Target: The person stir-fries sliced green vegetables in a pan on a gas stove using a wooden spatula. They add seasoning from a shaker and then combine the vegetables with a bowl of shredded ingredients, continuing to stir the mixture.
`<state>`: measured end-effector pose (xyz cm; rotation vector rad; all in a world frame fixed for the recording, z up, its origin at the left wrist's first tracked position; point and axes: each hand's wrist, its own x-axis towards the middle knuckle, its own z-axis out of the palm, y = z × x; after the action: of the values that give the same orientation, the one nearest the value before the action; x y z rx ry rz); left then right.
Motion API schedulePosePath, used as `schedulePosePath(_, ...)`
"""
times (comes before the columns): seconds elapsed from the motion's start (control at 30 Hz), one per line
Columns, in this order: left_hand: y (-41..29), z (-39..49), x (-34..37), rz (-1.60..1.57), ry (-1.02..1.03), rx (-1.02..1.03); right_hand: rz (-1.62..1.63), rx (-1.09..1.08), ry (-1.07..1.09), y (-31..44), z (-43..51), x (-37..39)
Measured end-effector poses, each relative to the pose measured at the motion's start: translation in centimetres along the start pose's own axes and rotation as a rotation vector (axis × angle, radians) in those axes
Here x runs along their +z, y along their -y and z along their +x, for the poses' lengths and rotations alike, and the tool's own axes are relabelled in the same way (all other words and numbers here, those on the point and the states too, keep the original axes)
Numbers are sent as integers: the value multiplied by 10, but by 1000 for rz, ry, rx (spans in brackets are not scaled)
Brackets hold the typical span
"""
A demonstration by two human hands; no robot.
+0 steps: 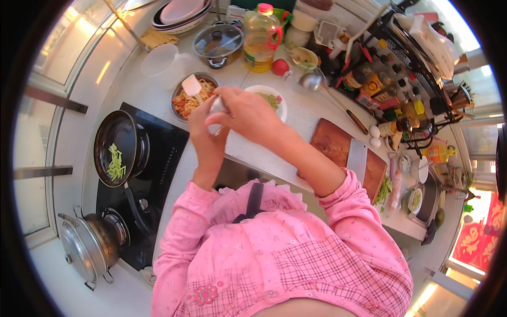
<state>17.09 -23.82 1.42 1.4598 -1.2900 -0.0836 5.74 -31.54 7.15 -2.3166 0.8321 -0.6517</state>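
Note:
Both of my hands meet above the counter around a small clear container with a silvery top [217, 106]. My left hand [204, 136] holds it from the left side. My right hand [251, 115] has its thumb and fingers on the top; the fingers hide much of the container. Just beyond is a metal bowl [172, 104] of noodles with reddish sauce [184, 106]. A white spatula [191, 84] lies over that bowl, its handle running behind my left hand; I cannot tell whether the hand grips it. Partly behind my right hand is a white plate [282, 113] with chopped green food [270, 100].
A frying pan [105, 138] with green strips [116, 163] sits on the black cooktop [166, 138], near a metal pot [85, 247]. Farther back stand a lidded pot [218, 41] and an oil bottle [259, 43]. A cleaver [357, 154] lies on the wooden cutting board [330, 140], right.

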Motion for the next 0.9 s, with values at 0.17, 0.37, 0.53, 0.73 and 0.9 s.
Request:
schedulePosePath(0.17,-23,-1,85,-92,233,122,40,247,-200,-51,-36,-49)
schedulePosePath(0.37,-46,8,105,-71,314,120,-505,382,-525,-195,-88,-137)
schedulePosePath(0.53,-18,-1,12,-43,305,-94,-713,631,-421,-311,-127,-152)
schedulePosePath(0.73,5,-31,-142,144,-66,-326,-790,633,-300,-377,-153,-149)
schedulePosePath(0.9,14,-86,-241,322,-384,-455,-1173,643,-205,-271,-106,-127)
